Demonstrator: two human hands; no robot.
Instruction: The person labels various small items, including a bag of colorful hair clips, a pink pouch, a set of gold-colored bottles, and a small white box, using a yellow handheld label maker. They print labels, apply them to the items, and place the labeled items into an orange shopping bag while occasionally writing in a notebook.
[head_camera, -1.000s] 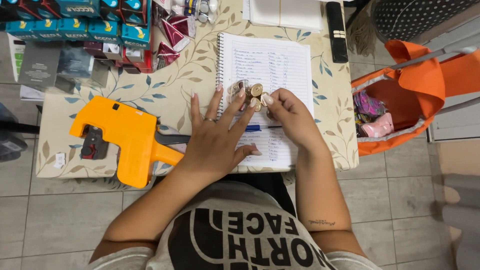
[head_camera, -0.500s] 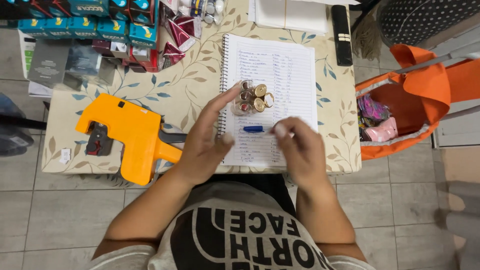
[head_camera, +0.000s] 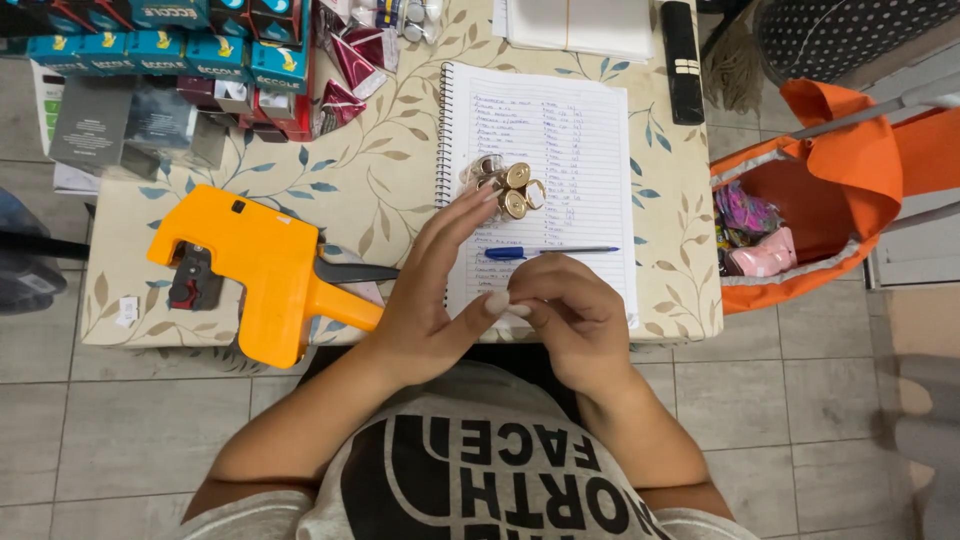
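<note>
So there's a little cluster of small gold-capped bottles (head_camera: 508, 187) sitting on the open spiral notebook (head_camera: 580, 120), roughly in the middle of the lined page. The left hand (head_camera: 430, 300) is stretched out flat-ish, fingers long and together, and the fingertips (head_camera: 478, 195) reach right up to the near-left edge of that cluster; looks like they're touching it or just about, hard to call. That hand isn't wrapped around anything, it's pretty much fully open, palm tilted down over the near-left corner of the notebook.

The right hand (head_camera: 575, 315) is nearer to the person, well apart from the bottles, loosely curled with the fingers bent in. Its fingertips meet the left thumb (head_camera: 497, 302) right at the near edge of the page. Can't tell if there's something tiny pinched in there, nothing visible.

Between the right hand and the bottles lies a blue pen (head_camera: 550, 251), flat across the page, not touching either hand.

Both forearms come in from the near side and angle toward each other over the table edge. Left of the left wrist there's a big orange price-label gun (head_camera: 255, 270) lying on the floral tablecloth (head_camera: 380, 170). Far right, off the table, an orange bag (head_camera: 830, 190) hangs open.
</note>
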